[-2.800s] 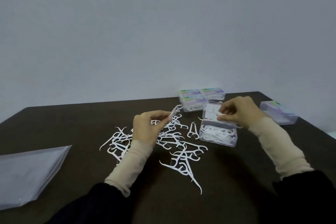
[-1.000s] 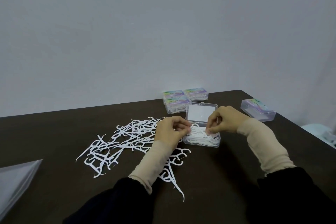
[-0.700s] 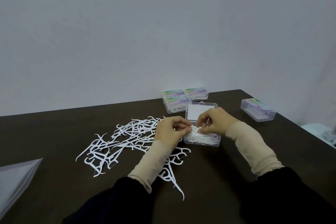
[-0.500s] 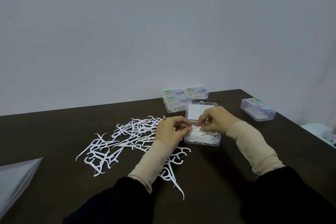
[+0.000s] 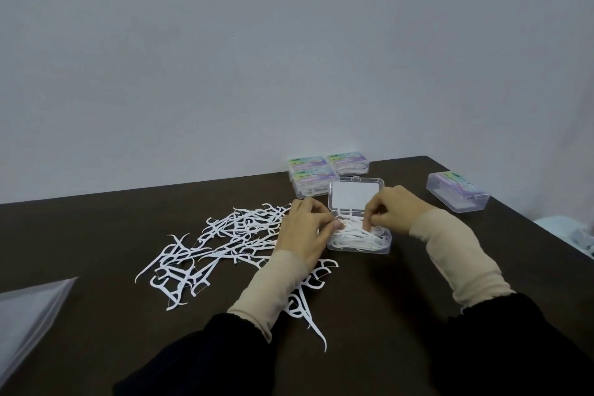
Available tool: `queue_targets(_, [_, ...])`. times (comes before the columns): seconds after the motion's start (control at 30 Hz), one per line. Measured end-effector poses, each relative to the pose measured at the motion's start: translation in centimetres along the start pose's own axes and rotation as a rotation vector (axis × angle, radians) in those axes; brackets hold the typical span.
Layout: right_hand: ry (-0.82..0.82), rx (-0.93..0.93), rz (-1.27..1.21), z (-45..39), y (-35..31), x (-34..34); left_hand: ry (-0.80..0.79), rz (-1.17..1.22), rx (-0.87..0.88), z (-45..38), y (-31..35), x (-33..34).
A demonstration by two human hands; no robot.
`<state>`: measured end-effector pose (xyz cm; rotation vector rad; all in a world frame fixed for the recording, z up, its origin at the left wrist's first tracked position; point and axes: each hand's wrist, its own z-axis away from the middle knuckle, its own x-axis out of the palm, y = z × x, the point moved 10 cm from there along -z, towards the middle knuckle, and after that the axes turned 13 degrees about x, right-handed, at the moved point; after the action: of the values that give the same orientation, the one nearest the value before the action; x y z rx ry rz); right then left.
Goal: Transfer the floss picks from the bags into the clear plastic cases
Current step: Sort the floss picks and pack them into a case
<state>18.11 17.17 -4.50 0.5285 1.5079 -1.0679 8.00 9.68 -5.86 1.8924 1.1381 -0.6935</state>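
**Hands close in over the open case**

Both hands have met: the left hand (image 5: 305,231) and right hand (image 5: 390,212) pinch floss picks (image 5: 356,236) into the open clear case (image 5: 384,243), nearly full. Many loose picks (image 5: 225,241) remain on the counter (image 5: 96,235).

Dim, even, soft light; faint shadows beneath the sleeves, wide-angle bending and slight blur toward the edges.
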Motion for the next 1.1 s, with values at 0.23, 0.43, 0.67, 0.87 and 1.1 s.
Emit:
queue_targets(0.23, [0.089,-0.004,-0.014,0.2,-0.2,-0.9,0.037,0.033,0.010,-0.1,0.3,-0.3])
queue_targets(0.43, [0.200,0.035,0.064,0.3,-0.2,-1.6,0.063,0.048,0.001,-0.1,0.0,-0.4])
queue_targets(0.67, [0.313,0.069,0.159,0.5,-0.9,-1.8,0.058,0.117,-0.028,-0.1,-0.4,-0.1])
queue_targets(0.87, [0.350,0.080,0.179,0.8,-1.0,-2.0,0.057,0.146,-0.035,-0.1,-0.6,0.0])
queue_targets(1.1, [0.438,-0.026,-0.097,0.8,-1.0,-3.2,0.053,0.145,-0.033,0.0,-0.6,0.0])
